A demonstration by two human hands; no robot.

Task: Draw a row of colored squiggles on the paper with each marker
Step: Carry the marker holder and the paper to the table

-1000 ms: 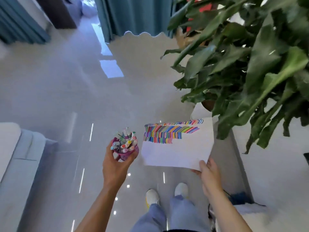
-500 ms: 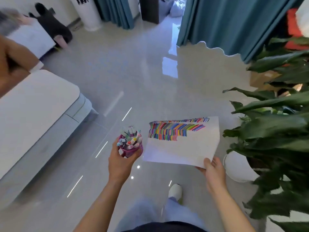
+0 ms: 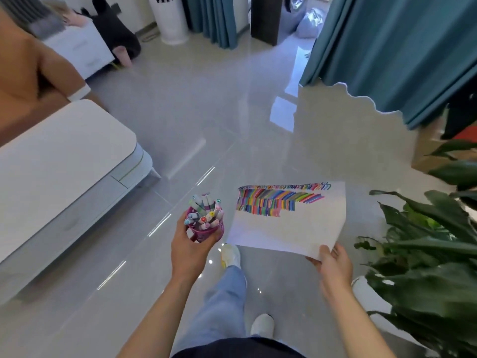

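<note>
I am standing on a glossy floor, holding both task objects in the air. My left hand (image 3: 189,248) grips a purple cup (image 3: 206,232) from below; several capped markers (image 3: 205,211) stick up out of it. My right hand (image 3: 331,264) pinches the near right corner of a white sheet of paper (image 3: 286,233). The sheet carries rows of multicoloured marker strokes (image 3: 276,200) along its far edge; its lower part is blank.
A white low table (image 3: 59,177) stands to the left, with a brown sofa (image 3: 28,86) behind it. A large green potted plant (image 3: 426,257) crowds the right side. Teal curtains (image 3: 392,55) hang at the back right. Grey tiled floor (image 3: 206,120) stretches ahead.
The view has swung left, away from the plant and toward the white table. I have stepped forward. The cup and the paper stay held in the same hands.
</note>
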